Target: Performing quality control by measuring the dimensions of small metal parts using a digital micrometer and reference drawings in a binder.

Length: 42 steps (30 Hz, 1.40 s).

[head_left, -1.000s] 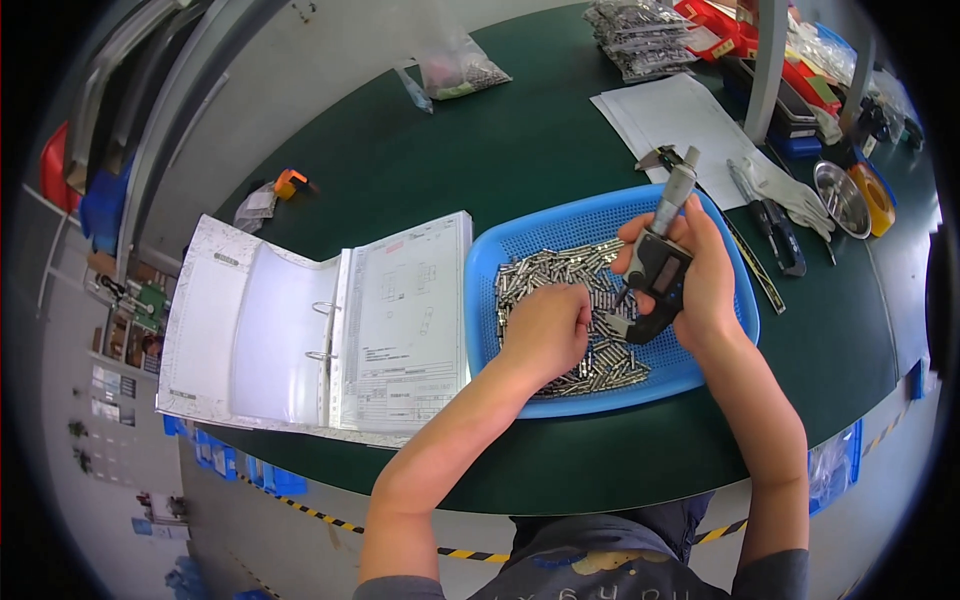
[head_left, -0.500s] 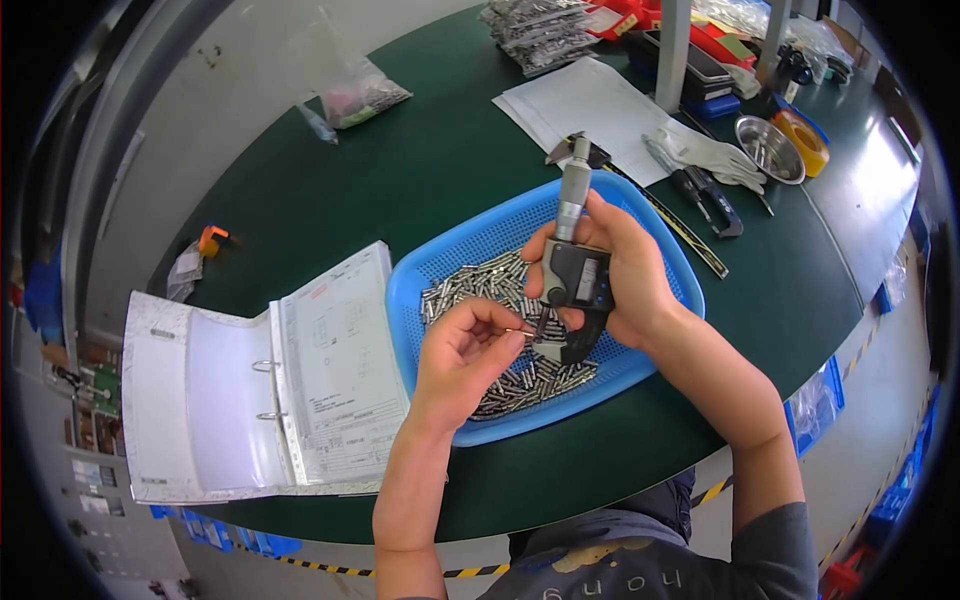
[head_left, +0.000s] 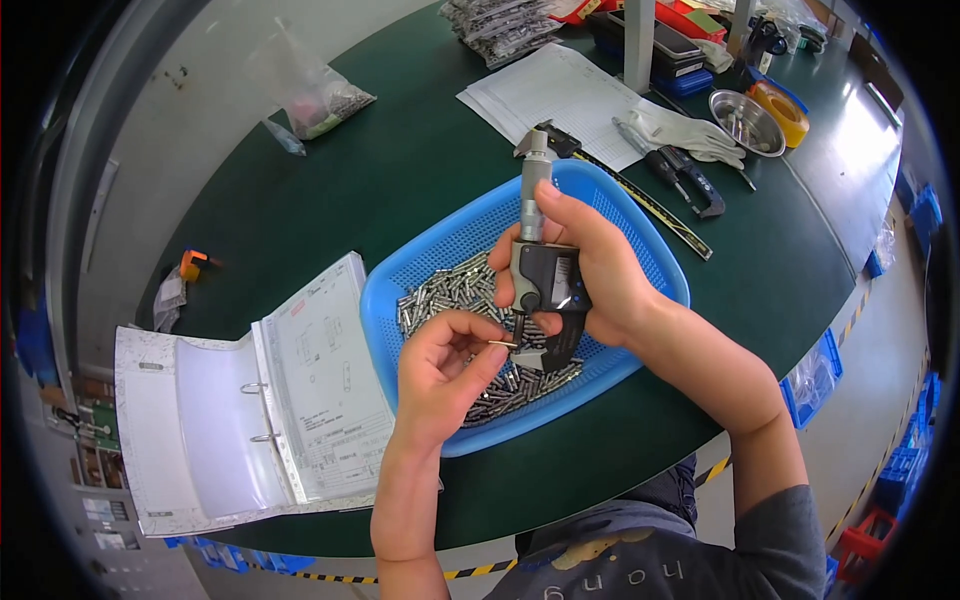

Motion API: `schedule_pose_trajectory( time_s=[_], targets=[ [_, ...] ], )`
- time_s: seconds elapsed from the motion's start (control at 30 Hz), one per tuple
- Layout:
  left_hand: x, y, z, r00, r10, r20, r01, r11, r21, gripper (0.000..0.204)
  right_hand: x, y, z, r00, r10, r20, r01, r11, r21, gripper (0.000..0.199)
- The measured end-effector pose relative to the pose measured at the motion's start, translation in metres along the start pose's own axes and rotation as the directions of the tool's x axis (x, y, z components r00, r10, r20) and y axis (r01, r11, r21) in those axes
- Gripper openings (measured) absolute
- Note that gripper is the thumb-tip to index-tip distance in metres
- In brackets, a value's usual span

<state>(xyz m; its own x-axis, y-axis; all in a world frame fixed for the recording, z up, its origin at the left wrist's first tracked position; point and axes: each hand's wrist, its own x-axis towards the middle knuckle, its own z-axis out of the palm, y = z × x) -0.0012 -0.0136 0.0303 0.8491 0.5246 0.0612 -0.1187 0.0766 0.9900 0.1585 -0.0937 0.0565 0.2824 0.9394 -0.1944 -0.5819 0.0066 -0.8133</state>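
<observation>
My right hand (head_left: 615,275) grips a digital micrometer (head_left: 545,272), its thumb on the silver thimble and its fingers around the dark frame. In my left hand (head_left: 440,375), thumb and fingertips pinch a small metal pin (head_left: 503,344). The pin's end is at the micrometer's measuring gap; whether both jaws touch it I cannot tell. Both hands are over a blue perforated plastic basket (head_left: 375,310), which holds a heap of small metal pins (head_left: 440,298). Parts of the heap are hidden by my hands.
Left of the basket lies an open ring binder (head_left: 225,420) with a drawing. Beyond it are a caliper (head_left: 565,140), paper sheets (head_left: 560,90), a white glove (head_left: 690,135), a second micrometer (head_left: 690,180) and a metal bowl (head_left: 747,122). Bagged parts (head_left: 325,105) lie at far left.
My right thumb has moved onto the micrometer's thimble. The pin stays pinched in my left hand by the measuring gap. The whole view has shifted slightly.
</observation>
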Motion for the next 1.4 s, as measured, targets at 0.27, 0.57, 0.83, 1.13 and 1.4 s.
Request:
schedule_pose_trajectory(
  time_s=[0.27, 0.57, 0.83, 1.13, 1.4],
  targets=[
    [0.001, 0.0, -0.001, 0.994, -0.107, 0.017, 0.107, 0.993, -0.041, 0.011, 0.001, 0.001, -0.003, 0.999, -0.032, 0.039, 0.033, 0.999, -0.02, 0.057],
    [0.001, 0.002, -0.001, 0.99, -0.123, -0.069, 0.111, 0.981, -0.157, 0.008, 0.001, 0.002, 0.001, 0.995, -0.082, 0.052, 0.083, 0.996, -0.023, 0.058],
    [0.002, -0.005, -0.008, 0.997, 0.079, 0.002, -0.079, 0.994, 0.071, 0.016, 0.0, 0.002, 0.0, 0.999, -0.047, 0.007, 0.047, 0.999, 0.019, 0.06],
    [0.0, -0.005, 0.0, 0.996, 0.089, 0.012, -0.089, 0.995, 0.047, 0.019, 0.001, 0.001, -0.003, 0.995, 0.003, 0.099, -0.003, 1.0, 0.002, 0.059],
    [0.0, -0.005, -0.001, 0.998, 0.068, 0.007, -0.068, 0.997, 0.044, 0.019, 0.0, 0.002, -0.001, 0.994, 0.018, 0.105, -0.019, 1.0, 0.012, 0.058]
  ],
)
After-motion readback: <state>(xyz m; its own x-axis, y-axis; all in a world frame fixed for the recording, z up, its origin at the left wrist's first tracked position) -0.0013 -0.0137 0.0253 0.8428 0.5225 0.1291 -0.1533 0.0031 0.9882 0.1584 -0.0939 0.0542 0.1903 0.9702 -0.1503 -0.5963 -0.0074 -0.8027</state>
